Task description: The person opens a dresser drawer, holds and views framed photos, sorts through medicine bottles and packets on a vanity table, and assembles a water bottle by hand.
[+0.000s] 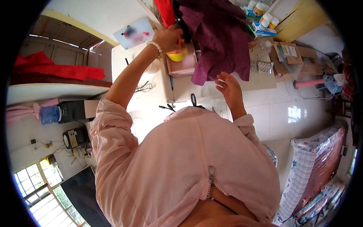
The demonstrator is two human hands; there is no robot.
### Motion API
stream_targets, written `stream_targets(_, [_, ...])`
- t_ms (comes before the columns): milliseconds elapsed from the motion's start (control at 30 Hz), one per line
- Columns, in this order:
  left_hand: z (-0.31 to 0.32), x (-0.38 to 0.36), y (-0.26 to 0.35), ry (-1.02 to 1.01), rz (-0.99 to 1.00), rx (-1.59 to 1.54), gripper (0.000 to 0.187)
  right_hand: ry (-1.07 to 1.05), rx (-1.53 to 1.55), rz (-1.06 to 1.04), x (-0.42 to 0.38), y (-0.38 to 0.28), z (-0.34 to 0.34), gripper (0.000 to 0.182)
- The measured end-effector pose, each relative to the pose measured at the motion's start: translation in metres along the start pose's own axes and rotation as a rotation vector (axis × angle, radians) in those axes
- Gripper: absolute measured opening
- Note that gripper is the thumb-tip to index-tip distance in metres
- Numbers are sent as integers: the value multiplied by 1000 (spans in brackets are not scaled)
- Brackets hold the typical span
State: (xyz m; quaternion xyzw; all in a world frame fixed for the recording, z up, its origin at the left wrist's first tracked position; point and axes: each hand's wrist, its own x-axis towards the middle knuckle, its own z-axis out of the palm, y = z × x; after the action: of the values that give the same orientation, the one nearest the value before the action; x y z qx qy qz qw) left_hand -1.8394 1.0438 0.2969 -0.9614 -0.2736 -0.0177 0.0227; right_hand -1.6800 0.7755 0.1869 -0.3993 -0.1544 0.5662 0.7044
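Observation:
My left hand is closed over the top of a yellow container, with a beaded bracelet on the wrist. The container stands at a shallow pink box on the table. My right hand is raised near the table's front edge, fingers apart and holding nothing, just below a dark purple cloth. The cloth hangs down over the box's right side and part of the table. Behind my left hand are a black object and a red cloth.
A picture sheet lies at the table's back left, eyeglasses near its front. Medicine bottles and boxes stand at the back right. Blister packs lie by the right edge. Cardboard is farther right.

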Motion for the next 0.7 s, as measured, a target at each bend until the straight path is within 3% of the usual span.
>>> stream_targets(133, [8,6,4,30,-35,28,46,28,0,-10,-8,1,-4,29])
stream_targets(200, [11,7,6,-67,-53,-31,51,73,-56,-2,-9,-1,-3,28])
stream_targets(333, [11,9,12,-26,-105,-71,55,46,-147,-54,-3,-2,0,26])
stream_targets(367, [16,10,12,-10,-97,-62,63,43,-146,-62,2,-1,2,26])
stream_targets(500, [12,3,17,54,-51,-98,77,-19,-452,-254,26,1,7,24])
stream_targets(633, [6,-5,12,176,-3,-58,71,-49,-634,-578,44,-17,18,23])
stream_targets(700, [-4,-4,11,175,12,-132,69,-1,-653,-591,50,-24,9,24])
